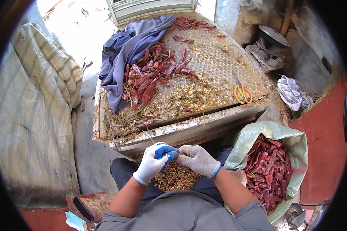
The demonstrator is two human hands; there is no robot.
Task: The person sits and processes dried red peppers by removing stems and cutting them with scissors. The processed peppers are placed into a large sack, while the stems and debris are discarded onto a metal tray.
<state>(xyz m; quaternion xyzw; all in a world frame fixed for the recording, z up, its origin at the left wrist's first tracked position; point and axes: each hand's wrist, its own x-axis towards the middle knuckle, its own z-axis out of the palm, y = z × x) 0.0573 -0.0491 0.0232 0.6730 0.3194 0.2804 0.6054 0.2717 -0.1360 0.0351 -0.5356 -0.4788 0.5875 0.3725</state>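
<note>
My left hand (159, 159), in a white glove with blue-coated fingers, meets my right hand (194, 159), in a grey knit glove, above my lap. Pinched between their fingertips is a small reddish piece, apparently a dried chili pepper (180, 154), mostly hidden by the gloves. Beneath the hands lies a heap of dry stems (177, 177). A pile of dried red chili peppers (147, 76) rests on the worktable (211, 57), partly under a blue-grey cloth (124, 52). To my right, an open woven sack (299, 144) holds many red chili peppers (267, 170).
Scissors (243, 94) with yellow and orange handles lie near the table's right front corner. Seeds and stem bits (190, 93) cover much of the tabletop. A striped tarp (37, 115) hangs at left. A white bag (289, 92) lies beyond the sack, and a dark phone (83, 208) sits at lower left.
</note>
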